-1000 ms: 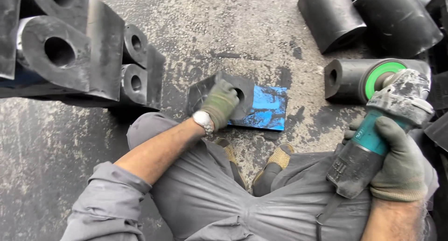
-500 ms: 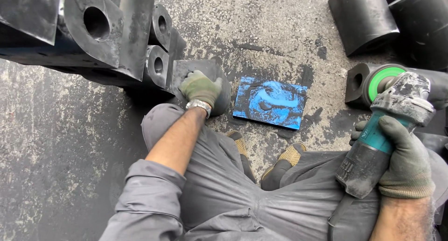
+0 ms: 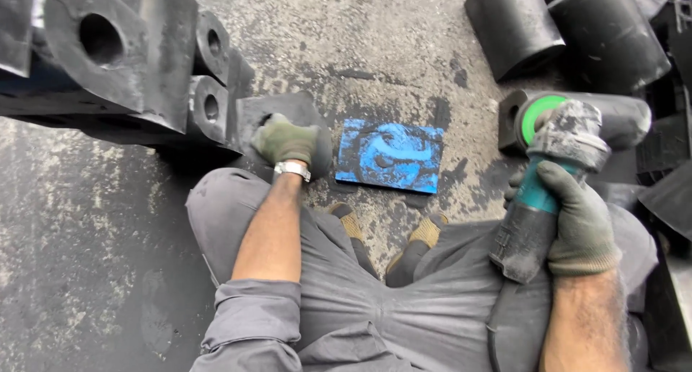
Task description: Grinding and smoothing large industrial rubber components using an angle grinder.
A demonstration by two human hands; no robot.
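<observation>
Black rubber block [image 3: 288,116], flat-faced and dusty, sits at centre left of frame just ahead of the knee, left hand [image 3: 287,141] fingers clamped over its near edge. It could slip from the gloved grip. Angle grinder [image 3: 551,177] at right, right hand [image 3: 577,217] fingers wrapped tight on its body; its disc could catch the trousers. Blue pad [image 3: 391,156] lies centre.

Stained concrete floor [image 3: 79,220] carries black rubber blocks [image 3: 119,62] and a blue plate [image 3: 390,156].

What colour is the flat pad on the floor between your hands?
The flat rectangular pad is bright blue, smeared with black grime; the head view shows it clearly.
</observation>
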